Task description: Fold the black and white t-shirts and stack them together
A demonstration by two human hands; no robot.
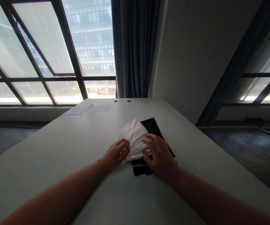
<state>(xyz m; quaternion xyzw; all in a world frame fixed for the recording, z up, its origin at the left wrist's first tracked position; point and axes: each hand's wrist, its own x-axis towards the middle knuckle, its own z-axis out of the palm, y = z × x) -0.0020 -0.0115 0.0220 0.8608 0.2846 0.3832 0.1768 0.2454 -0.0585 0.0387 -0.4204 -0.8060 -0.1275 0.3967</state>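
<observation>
A bunched white cloth (135, 134) lies on the table, partly over a flat black item (151, 125) with a yellow mark near its right edge. My left hand (116, 153) is at the cloth's left side, fingers curled and closed on its edge. From the right, my right hand (159, 154) reaches over the black item, its thumb and fingers closed on the cloth's right side. Below the cloth, the lower end of the black item shows between my hands.
The white table (78, 150) stretches away toward a dark curtain (135, 50) and windows. Printed papers (99, 107) lie at its far left, and two small round holes are near the far edge. A grey wall stands beyond the right side.
</observation>
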